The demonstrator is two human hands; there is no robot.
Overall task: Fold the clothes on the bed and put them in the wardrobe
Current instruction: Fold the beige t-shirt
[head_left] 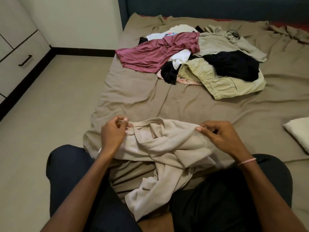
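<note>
**Two hands hold up a beige top**

A person sits at the near end of the bed (133,101), with knees in dark trousers at 7 and 5 o'clock. The bed has a wrinkled brown sheet on it.

The beige top (167,148) is at 6 o'clock. Its top edge is pulled out flat between the two hands. The rest of it hangs down in a crumpled bunch onto the lap.

The left hand (113,133) pinches one end of that edge with its thumb and fingers. The right hand (220,136) pinches the other end the same way. The right wrist has a thin pink bracelet (246,161) on it.

The other clothes lie in a messy pile (192,61) at 12 to 1 o'clock, well apart from the hands. A dark pink shirt (150,56) lies on the left side of the pile. A black piece (234,66) lies on the right, on top of pale green shorts (217,84). A white shirt with a picture (167,35) peeks out at the far side.

A white pillow (299,133) sits at 3 o'clock, at the edge of the view. A white cupboard (20,52) with a dark handle stands on the floor at 10 o'clock.
</note>
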